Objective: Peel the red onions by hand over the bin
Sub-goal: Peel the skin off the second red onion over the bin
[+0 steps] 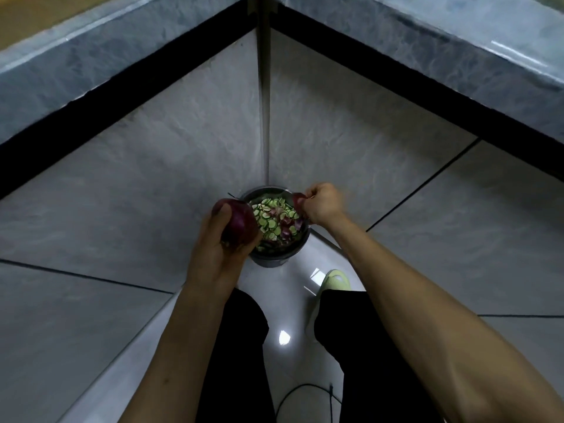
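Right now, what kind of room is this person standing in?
Probably a kitchen corner. A stone countertop runs along two tiled walls, and a bin on the floor holds cucumber slices and purple skins. The left hand holds a red onion.

The scene is dim and grey, with a cool cast. Light comes from above: two bright glare spots sit on the glossy floor (pixel 283 303) between the legs, one small and round near, one angular by the shoe (pixel 335 279). The countertop edges (pixel 457 41) at far left and right carry pale streaks of sheen. Under them runs a deep black band of shadow. Wide-angle distortion bends the straight edges and tile lines outward toward the corners. The right hand (pixel 322 203) is slightly smeared by motion; the forearms near the bottom look soft.
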`<state>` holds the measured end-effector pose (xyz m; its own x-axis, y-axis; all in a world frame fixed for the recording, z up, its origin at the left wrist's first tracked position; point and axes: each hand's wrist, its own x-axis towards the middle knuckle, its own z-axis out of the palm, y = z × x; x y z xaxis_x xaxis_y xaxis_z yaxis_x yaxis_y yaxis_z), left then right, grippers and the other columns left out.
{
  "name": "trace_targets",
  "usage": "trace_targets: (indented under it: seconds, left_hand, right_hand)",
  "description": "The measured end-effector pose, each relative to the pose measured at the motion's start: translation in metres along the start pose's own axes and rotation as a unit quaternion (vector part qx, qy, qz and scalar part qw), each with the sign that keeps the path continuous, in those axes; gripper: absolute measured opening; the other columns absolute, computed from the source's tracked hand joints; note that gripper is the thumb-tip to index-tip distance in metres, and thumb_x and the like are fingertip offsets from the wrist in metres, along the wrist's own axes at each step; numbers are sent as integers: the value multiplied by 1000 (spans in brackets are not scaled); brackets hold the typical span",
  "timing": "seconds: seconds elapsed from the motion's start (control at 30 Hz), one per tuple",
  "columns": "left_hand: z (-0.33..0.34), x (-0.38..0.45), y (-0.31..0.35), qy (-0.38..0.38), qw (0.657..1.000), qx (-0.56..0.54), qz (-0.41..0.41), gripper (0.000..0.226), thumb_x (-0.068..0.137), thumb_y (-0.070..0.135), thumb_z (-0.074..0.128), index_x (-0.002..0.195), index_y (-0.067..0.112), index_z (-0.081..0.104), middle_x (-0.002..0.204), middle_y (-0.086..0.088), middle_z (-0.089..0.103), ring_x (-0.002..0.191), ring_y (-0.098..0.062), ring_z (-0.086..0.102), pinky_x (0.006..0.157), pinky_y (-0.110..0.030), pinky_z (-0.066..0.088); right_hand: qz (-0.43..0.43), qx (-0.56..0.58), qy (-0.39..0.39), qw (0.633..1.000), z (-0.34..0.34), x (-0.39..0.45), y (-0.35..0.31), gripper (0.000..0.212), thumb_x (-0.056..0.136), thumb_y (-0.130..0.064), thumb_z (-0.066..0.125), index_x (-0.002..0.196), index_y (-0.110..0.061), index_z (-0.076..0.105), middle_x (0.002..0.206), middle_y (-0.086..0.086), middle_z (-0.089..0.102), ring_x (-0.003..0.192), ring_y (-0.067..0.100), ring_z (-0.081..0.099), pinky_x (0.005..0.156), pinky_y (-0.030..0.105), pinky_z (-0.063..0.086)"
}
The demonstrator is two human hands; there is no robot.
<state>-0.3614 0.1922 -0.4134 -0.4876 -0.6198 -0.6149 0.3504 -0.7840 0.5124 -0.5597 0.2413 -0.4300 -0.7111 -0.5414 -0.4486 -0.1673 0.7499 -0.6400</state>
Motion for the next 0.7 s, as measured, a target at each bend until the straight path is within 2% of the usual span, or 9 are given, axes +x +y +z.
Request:
trace_targets:
  seconds: [0.07,0.1,0.2,0.27,0.33,0.4,0.5,0.63,0.7]
  left_hand:
    - [-4,5,0,9,1000,1,3,61,67,28,81,124,18,62,138,-13,55,125,-35,56,83,-49,62]
    - [-5,7,0,13,1000,2,4,56,70,27,77,124,19,62,137,-12,55,125,-35,56,83,-49,62]
    - [-8,12,2,14,1000,5,3,55,72,26,75,125,18,62,136,-12,57,125,-34,57,87,-49,60]
    - [-9,14,3,21,1000,9,-2,59,71,27,75,128,17,61,136,-12,58,123,-32,58,85,-48,62]
    - [-10,12,3,27,1000,10,-4,67,71,30,76,134,15,59,138,-13,58,123,-32,60,81,-47,62]
    - [-6,6,3,26,999,19,2,68,70,36,76,133,16,59,138,-12,59,121,-31,61,78,-46,63]
    - [2,-5,2,13,998,62,23,63,68,45,76,125,21,63,134,-10,64,118,-28,65,74,-39,62]
    - [21,-25,1,-46,995,76,35,61,78,45,72,125,7,66,123,-17,71,109,-27,71,78,-36,61]
    - [32,-37,7,-67,995,72,23,59,76,44,73,120,5,67,115,-16,72,102,-26,73,76,-36,61]
  right_hand:
    - [-10,-49,-23,998,11,13,0,9,88,-12,65,84,-10,72,90,10,71,87,24,66,72,29,51]
    - [-11,-57,-38,998,15,18,2,10,88,-9,63,91,-8,73,95,11,71,91,24,67,74,29,52]
    - [-23,-31,-61,997,25,26,6,15,88,-8,61,99,-6,72,95,12,71,97,32,69,86,40,56]
    - [-22,18,-62,998,27,24,8,15,90,-9,62,102,-7,71,98,12,71,95,30,69,89,43,56]
    - [-51,52,-57,996,21,7,4,16,93,-13,63,106,-10,71,100,8,71,88,19,66,84,32,56]
    - [-121,75,-45,989,13,-20,-4,14,94,-15,63,104,-14,73,92,1,71,82,11,63,77,25,52]
    - [-212,131,-42,968,5,-71,-16,11,90,-16,67,99,-17,75,86,-3,72,79,8,65,78,28,52]
    - [-282,123,-19,951,-7,-118,-25,35,75,-34,80,108,-23,72,98,-13,68,94,6,65,84,31,53]
    - [-295,115,-2,949,-18,-130,-30,44,71,-31,85,113,-25,70,103,-14,65,100,4,62,85,26,51]
